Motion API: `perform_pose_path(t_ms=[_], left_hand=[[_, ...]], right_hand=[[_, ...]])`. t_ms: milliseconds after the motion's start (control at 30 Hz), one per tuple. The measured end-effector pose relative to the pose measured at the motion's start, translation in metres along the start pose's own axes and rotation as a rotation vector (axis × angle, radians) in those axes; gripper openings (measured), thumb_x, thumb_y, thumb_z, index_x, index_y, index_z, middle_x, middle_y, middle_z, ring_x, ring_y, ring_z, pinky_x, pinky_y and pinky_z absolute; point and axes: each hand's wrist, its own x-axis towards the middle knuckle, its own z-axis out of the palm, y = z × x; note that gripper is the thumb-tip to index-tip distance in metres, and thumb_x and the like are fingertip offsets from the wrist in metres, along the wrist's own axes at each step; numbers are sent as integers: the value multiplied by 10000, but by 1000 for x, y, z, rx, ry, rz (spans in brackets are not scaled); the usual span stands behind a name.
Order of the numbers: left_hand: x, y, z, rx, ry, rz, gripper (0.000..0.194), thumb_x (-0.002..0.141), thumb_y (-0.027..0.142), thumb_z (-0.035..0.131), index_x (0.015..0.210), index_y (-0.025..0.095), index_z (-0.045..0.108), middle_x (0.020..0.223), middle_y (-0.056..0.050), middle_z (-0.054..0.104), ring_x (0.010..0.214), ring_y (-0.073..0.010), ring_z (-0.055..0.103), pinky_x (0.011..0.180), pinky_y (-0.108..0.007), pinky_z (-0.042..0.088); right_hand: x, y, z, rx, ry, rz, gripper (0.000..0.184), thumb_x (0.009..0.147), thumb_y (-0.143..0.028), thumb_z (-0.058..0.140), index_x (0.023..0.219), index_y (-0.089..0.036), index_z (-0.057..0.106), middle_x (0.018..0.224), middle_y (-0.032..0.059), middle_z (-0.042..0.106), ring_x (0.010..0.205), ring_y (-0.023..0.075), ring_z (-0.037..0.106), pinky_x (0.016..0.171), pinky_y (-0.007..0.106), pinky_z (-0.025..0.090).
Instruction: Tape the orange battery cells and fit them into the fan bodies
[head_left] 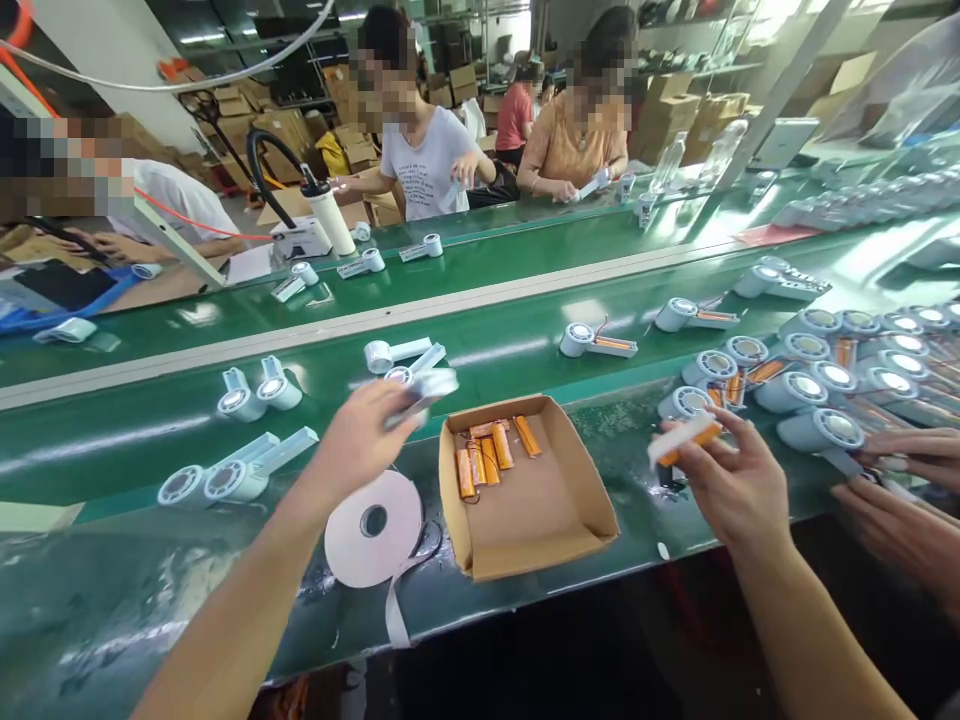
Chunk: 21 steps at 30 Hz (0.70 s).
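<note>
My left hand [367,435] is closed on a pale blue plastic fan body [431,387], smeared by motion, above the edge of the green belt. My right hand [739,480] pinches an orange battery [705,433] with a white strip of tape [675,437] along it. Between my hands stands an open cardboard box [540,520] with several orange batteries [487,458] at its far left. Left of the box lies a roll of white tape [352,540], its loose end hanging toward the table's front edge.
Several pale blue fan bodies [238,482] lie on the belt at left, and many with batteries [829,428] crowd the right. A co-worker's hands [900,490] work close to my right hand. Other people sit across the green conveyor [495,345].
</note>
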Motion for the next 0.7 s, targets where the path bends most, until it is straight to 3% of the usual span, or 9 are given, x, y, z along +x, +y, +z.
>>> perform_pose_path(t_ms=[67, 133, 233, 367, 500, 600, 700], left_hand=[[74, 16, 35, 39, -300, 116, 262, 913, 234, 600, 1072, 220, 808, 1278, -78, 757, 1174, -260, 700, 1065, -387, 557], [131, 29, 72, 55, -389, 166, 262, 828, 105, 606, 941, 196, 824, 1207, -103, 786, 1193, -262, 700, 1079, -361, 536], [176, 38, 109, 57, -470, 218, 241, 738, 51, 660, 804, 223, 815, 1094, -76, 818, 1152, -247, 723, 1002, -301, 544], [190, 30, 120, 38, -549, 233, 94, 747, 191, 769, 782, 265, 816, 1017, -27, 835, 1000, -229, 754, 853, -263, 544], [192, 20, 119, -5, -523, 182, 151, 844, 259, 698, 905, 276, 835, 1070, -21, 833, 978, -195, 746, 812, -233, 513], [192, 21, 124, -26, -475, 130, 217, 897, 303, 653, 999, 262, 840, 1031, -42, 832, 952, -199, 739, 814, -246, 507], [191, 25, 131, -36, -428, 77, 238, 907, 307, 644, 1026, 257, 844, 1046, -61, 830, 989, -222, 736, 848, -273, 512]], right_hand=[[22, -9, 35, 8, -120, -112, 548, 606, -363, 990, 1061, -278, 698, 888, 14, 835, 870, 285, 832, 731, 408, 700], [45, -13, 72, 7, -241, -174, 538, 627, -342, 969, 1076, -265, 681, 903, 16, 836, 917, 286, 828, 759, 424, 699], [79, -5, 116, -39, -406, -172, 555, 662, -369, 940, 1122, -243, 655, 933, 33, 838, 904, 267, 822, 795, 443, 696], [114, 18, 141, -224, -588, -124, 489, 672, -395, 907, 1070, -229, 675, 931, 38, 838, 885, 259, 824, 877, 454, 679], [125, 38, 154, -522, -695, -144, 382, 817, -313, 805, 1167, -233, 675, 1001, 43, 844, 955, 246, 824, 909, 409, 655], [121, 40, 164, -978, -828, -298, 360, 938, -281, 726, 1289, -234, 661, 1095, 69, 840, 1027, 250, 807, 908, 359, 615], [118, 33, 169, -1414, -940, -443, 375, 987, -364, 715, 1344, -257, 676, 1135, 92, 832, 1048, 302, 790, 873, 354, 573]])
